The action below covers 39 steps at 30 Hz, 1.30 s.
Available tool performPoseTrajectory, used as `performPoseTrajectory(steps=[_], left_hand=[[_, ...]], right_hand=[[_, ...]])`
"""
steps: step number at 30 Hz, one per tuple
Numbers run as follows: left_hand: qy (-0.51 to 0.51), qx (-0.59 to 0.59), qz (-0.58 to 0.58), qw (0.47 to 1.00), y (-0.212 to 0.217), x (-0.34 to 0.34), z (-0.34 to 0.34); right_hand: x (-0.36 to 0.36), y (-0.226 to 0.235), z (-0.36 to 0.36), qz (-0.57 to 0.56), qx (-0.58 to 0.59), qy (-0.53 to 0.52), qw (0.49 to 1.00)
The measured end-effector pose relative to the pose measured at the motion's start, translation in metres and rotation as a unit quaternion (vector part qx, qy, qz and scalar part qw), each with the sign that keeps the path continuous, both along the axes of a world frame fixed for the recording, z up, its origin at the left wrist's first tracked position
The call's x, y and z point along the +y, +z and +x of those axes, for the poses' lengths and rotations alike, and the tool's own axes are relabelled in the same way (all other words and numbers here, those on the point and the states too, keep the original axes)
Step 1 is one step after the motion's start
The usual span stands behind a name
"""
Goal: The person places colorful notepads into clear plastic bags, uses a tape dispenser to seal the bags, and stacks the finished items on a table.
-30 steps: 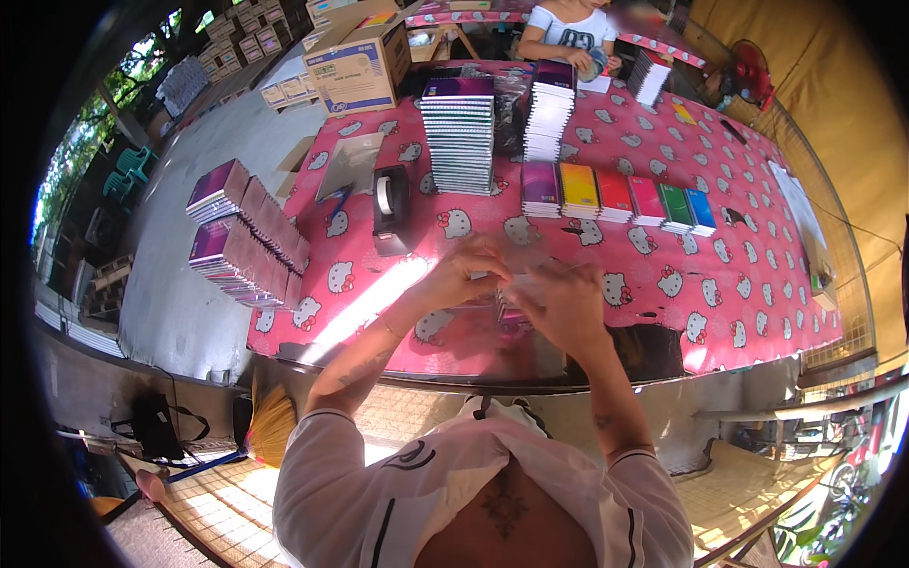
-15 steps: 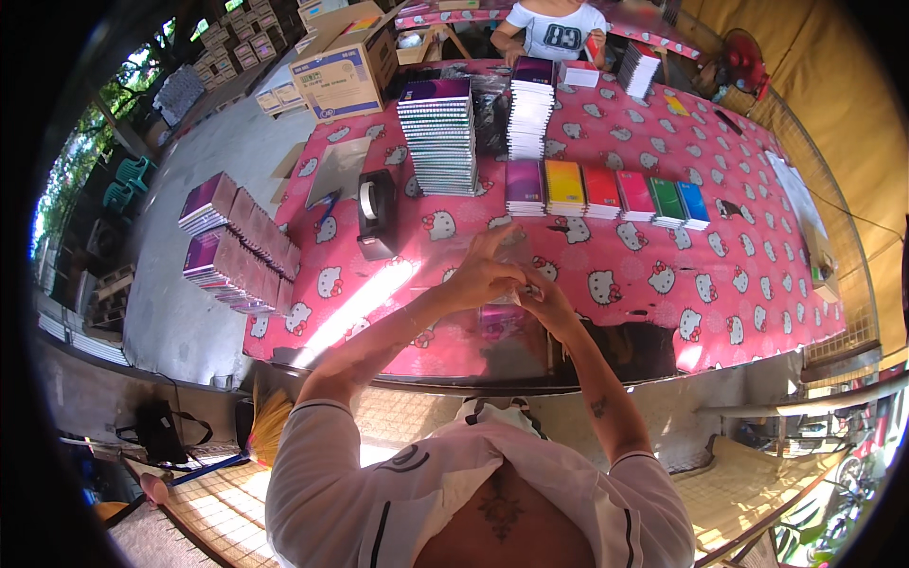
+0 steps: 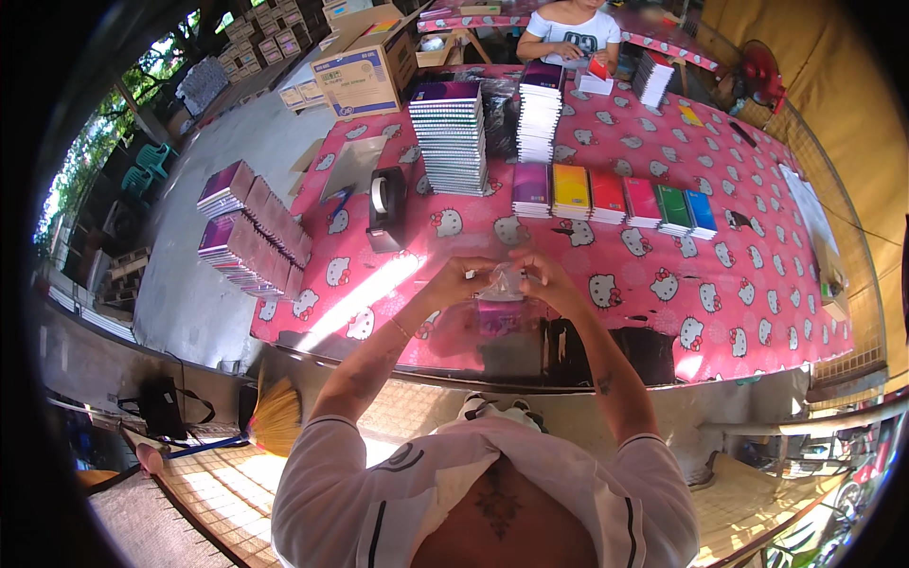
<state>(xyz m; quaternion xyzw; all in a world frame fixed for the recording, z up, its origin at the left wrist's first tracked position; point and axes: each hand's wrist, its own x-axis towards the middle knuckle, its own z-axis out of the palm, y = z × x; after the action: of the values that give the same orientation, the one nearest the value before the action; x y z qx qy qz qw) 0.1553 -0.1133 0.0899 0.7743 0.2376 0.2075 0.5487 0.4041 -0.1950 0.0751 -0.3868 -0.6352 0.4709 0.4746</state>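
Note:
A clear plastic bag (image 3: 506,280) stands gathered between my hands near the front edge of the table. Its lower part is around a purple notebook (image 3: 500,318), which lies flat on the tablecloth. My left hand (image 3: 461,281) is closed, pinching the bag's left side at the open end. On the other side, my right hand (image 3: 542,275) has its fingers curled on the bag's right edge. Beyond them sits a row of small notebook stacks, from a purple stack (image 3: 531,189) through a yellow stack (image 3: 571,190) and a red stack (image 3: 606,194) to a blue stack (image 3: 699,216).
Tall notebook piles (image 3: 448,142) rise behind the row. A black tape dispenser (image 3: 385,213) stands left of my hands, with purple notebook stacks (image 3: 248,251) at the table's left edge. Across the table a person (image 3: 573,38) handles a red notebook. A cardboard box (image 3: 358,80) is far left.
My left hand has drawn back from over the table to the bag's left side, and the bag's top now shows between both hands. The co-worker's hands have lowered to the red notebook.

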Motion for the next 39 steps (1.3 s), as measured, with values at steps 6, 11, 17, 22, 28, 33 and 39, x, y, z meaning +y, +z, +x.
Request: performPoseTrajectory(steps=[6,11,17,22,28,33,39], left_hand=[[0.045,0.067,0.532,0.843,0.04,-0.047,-0.004],[0.058,0.082,0.335,0.937,0.027,-0.048,0.0],[0.109,0.169,0.278,0.939,0.044,-0.025,0.029],[0.04,0.178,0.096,0.979,0.045,0.006,0.03],[0.426,0.037,0.289,0.856,-0.035,0.084,-0.045],[0.543,0.096,0.132,0.824,-0.044,0.139,-0.153],[0.53,-0.205,-0.089,0.818,-0.057,0.124,-0.138]], right_hand=[[-0.053,0.027,-0.036,0.123,-0.182,-0.151,0.964],[-0.049,0.015,-0.045,0.108,-0.126,-0.199,0.966],[-0.041,0.03,-0.05,0.015,-0.151,-0.225,0.962],[-0.023,0.015,-0.029,-0.111,0.019,-0.131,0.985],[-0.018,0.009,-0.049,-0.127,0.122,-0.148,0.973],[-0.017,0.0,-0.048,-0.118,0.101,-0.168,0.974],[-0.023,0.004,-0.045,-0.142,0.132,-0.167,0.967]])
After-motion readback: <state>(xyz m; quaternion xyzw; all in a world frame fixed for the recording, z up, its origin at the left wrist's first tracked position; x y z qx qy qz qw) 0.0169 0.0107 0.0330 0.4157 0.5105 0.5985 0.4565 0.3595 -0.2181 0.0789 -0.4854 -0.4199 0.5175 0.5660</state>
